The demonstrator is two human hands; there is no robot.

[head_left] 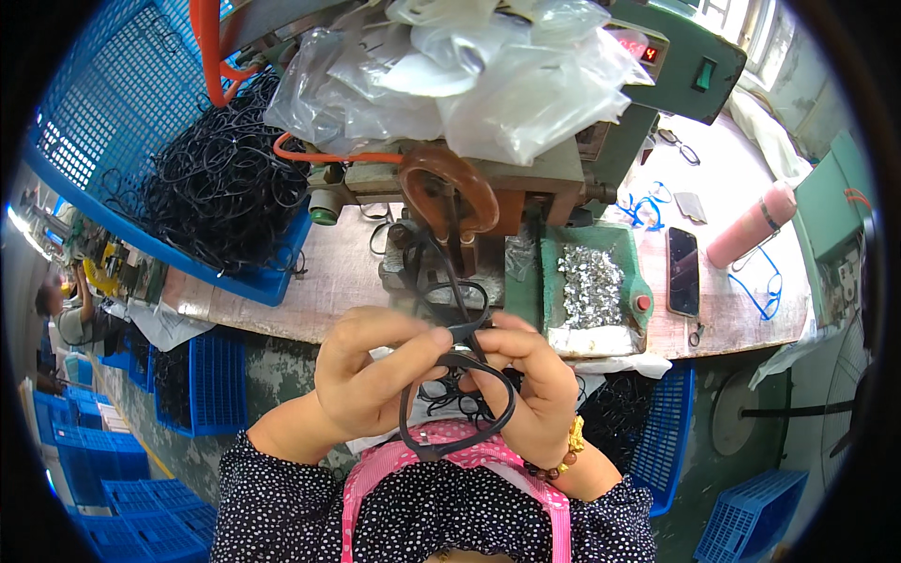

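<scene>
Between my hands is a black glasses frame (510,413), turned so one rim hangs toward my apron and the other points at the machine. My left hand (380,371) is closed, thumb and forefinger pinching the frame near its middle; its fingers are slightly blurred. My right hand (530,375) grips the same middle part from the other side. Just beyond my hands stands a bench press (450,192) with a brown guard around its working point. Dark strands hang below that guard, and I cannot tell whether they belong to the held frame. More black frames lie below my hands, partly hidden.
A green tray (633,258) of small silvery metal parts sits right of the press. Beyond it are a phone (683,272), a pink bottle (751,225) and blue frames (770,300). At left, a blue basket (94,178) holds a heap of black frames. Plastic bags (526,84) cover the press top.
</scene>
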